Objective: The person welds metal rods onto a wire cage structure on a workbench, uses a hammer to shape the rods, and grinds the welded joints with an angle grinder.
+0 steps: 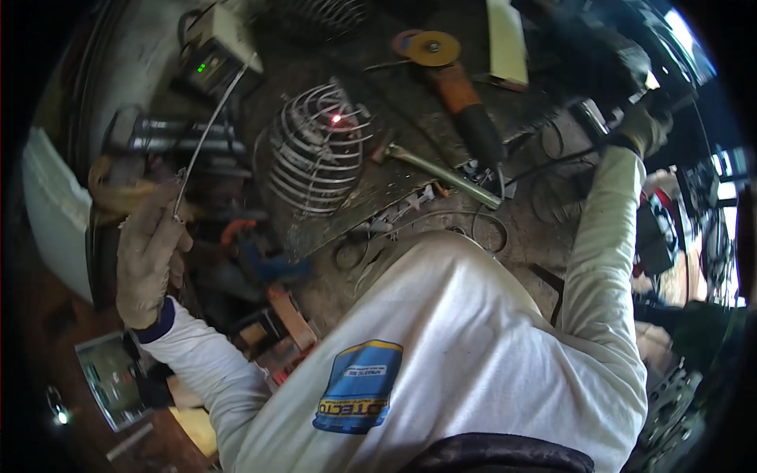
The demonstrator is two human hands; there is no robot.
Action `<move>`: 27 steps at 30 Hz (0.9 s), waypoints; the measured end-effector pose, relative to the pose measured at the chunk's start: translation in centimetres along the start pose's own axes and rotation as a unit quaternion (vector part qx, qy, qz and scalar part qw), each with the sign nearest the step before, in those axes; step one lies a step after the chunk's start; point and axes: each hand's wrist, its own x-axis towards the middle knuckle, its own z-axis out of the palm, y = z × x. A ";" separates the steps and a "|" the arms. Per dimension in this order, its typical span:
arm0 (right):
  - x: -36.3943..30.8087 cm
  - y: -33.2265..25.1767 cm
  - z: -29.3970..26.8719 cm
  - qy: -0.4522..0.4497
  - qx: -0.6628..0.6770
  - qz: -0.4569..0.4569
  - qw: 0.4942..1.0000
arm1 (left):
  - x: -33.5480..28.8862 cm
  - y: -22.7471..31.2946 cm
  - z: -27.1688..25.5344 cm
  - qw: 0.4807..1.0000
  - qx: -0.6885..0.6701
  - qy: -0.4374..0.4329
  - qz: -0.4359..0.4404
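My left hand (148,251), in a worn light glove, is closed around the lower end of a thin metal rod (206,135) that slants up and right toward a grey box. My right hand (648,124), gloved too, reaches far out to the upper right and grips a dark handle-like object (593,118) with a cable running from it. Between the hands stands a domed wire cage (317,150) on a dirty metal bench (394,181), with a small red glowing spot on its top. My white-sleeved arms and torso fill the lower middle.
An angle grinder (457,83) with an orange body and yellow disc lies behind the cage. A hammer (438,172) lies to the cage's right. The grey box with green lights (211,49) sits at the upper left. Steel bars, a blue clamp and loose cables crowd the bench.
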 end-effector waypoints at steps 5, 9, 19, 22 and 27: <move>-0.4 0.6 -0.3 -0.068 -0.083 -0.073 0.992 | -2.3 -6.5 2.0 0.996 -0.052 0.048 -0.063; 0.2 2.3 0.0 -0.153 -0.140 -0.126 0.970 | -3.2 -10.1 4.5 0.985 -0.118 0.093 -0.089; -4.0 3.3 -0.6 -0.116 -0.142 -0.107 0.977 | 2.1 -14.8 7.3 0.989 -0.007 0.150 -0.008; -8.6 3.4 -2.4 -0.093 0.066 -0.110 0.987 | 6.9 -17.2 7.2 0.980 0.028 0.174 0.096; -21.7 2.9 -4.6 -0.169 0.178 -0.324 0.914 | 18.2 -23.4 7.6 0.916 0.238 0.177 0.270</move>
